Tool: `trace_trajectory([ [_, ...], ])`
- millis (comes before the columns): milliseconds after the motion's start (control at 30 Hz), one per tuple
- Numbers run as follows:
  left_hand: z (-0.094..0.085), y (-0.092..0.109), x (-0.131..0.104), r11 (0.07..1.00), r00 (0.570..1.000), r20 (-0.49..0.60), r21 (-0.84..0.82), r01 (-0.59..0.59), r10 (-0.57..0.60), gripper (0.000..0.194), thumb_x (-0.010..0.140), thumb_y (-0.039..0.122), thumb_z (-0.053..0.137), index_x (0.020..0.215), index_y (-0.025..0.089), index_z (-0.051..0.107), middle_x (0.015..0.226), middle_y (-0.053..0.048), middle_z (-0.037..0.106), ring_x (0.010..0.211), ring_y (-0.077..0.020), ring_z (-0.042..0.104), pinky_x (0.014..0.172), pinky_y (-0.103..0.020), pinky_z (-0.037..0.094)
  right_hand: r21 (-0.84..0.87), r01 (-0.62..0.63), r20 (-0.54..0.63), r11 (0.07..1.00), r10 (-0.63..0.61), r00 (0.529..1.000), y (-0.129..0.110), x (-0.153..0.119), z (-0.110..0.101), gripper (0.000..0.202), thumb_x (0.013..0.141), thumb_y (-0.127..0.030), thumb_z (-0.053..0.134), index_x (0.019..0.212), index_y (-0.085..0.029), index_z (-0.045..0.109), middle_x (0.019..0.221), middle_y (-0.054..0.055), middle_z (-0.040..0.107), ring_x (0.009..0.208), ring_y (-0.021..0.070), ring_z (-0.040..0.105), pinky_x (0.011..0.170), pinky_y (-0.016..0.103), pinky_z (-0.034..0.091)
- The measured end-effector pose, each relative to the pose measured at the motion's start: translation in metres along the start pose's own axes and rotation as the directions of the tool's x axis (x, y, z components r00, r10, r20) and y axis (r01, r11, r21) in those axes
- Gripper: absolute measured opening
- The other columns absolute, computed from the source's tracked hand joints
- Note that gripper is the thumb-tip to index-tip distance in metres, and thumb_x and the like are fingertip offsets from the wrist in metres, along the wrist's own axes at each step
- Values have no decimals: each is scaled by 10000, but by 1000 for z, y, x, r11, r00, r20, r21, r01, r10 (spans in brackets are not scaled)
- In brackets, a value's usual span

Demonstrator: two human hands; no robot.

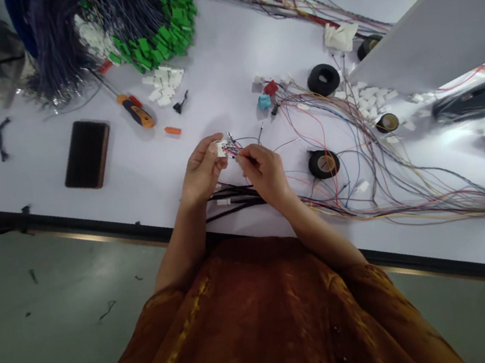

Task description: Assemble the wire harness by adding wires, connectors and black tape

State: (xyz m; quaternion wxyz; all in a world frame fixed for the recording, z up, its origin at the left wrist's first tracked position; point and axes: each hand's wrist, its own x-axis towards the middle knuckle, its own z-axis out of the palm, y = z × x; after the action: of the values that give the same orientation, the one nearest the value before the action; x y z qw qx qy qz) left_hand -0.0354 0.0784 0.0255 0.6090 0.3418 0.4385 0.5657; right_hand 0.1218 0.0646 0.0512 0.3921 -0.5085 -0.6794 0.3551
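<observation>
Near the table's front edge, my left hand (199, 173) is closed on a small white connector (221, 148), gripped between thumb and fingers. Several thin wires (233, 148) in red, blue and dark colours run out of the connector's right side. My right hand (265, 173) pinches these wires just right of the connector; which single wire sits in its fingertips is too small to tell. Beneath both hands lie black-sleeved cables (239, 193) with a white connector on them. Right of my right hand, a roll of black tape (324, 163) rests among loose coloured wires.
A phone (87, 154), a screwdriver (135, 110) and white connectors (165, 83) lie left. Behind them is a bundle of grey cables with green connectors (164, 37). Wire harnesses (378, 166) spread right, near a second tape roll (323, 79) and a white upright panel (432, 16).
</observation>
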Motion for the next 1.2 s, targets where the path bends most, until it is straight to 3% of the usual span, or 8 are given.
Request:
trace_trajectory([
  [300,-2,-2,-1,999,1000,-4,-48,0,-1,283,849,440,734,1044,238,694,844,-16,610,675,-91,546,616,-207,483,-42,-9,-23,999,8,1000,1,3,6,219,960,-319,538,769,-212,548,743,1,600,707,135,538,648,271,370],
  [600,-4,-6,-4,975,991,-23,182,-126,132,267,886,468,681,1043,252,698,817,-14,624,656,-110,550,647,-242,489,-140,24,-16,990,-27,1000,-2,5,11,217,968,-307,540,768,-221,529,758,3,600,699,143,525,650,282,347],
  [733,-2,-5,-8,952,978,-16,233,-197,206,279,886,464,683,1063,250,699,857,-21,642,684,-116,570,681,-255,502,-93,4,-51,996,-9,999,0,5,13,230,978,-326,518,773,-224,517,730,1,591,691,144,537,656,277,376],
  [867,3,-5,-12,957,978,-56,226,-181,199,241,902,459,666,1044,266,689,821,-14,637,674,-122,578,693,-268,508,-61,-15,-41,998,13,999,4,1,17,227,964,-333,531,767,-221,523,736,2,604,686,139,544,654,277,390],
  [1033,3,-8,-13,950,978,-20,242,-199,210,245,882,446,696,1026,247,692,919,-31,669,707,-124,599,696,-271,519,23,-58,-18,998,59,998,7,0,19,229,969,-322,523,767,-213,532,738,0,596,697,130,558,669,270,416],
  [1200,-3,-17,-10,949,970,20,205,-239,240,291,883,481,686,1052,244,684,940,-21,672,686,-93,595,670,-235,530,66,-16,-26,998,18,999,9,1,15,199,948,-317,558,785,-203,548,733,-14,588,687,114,527,672,255,414],
])
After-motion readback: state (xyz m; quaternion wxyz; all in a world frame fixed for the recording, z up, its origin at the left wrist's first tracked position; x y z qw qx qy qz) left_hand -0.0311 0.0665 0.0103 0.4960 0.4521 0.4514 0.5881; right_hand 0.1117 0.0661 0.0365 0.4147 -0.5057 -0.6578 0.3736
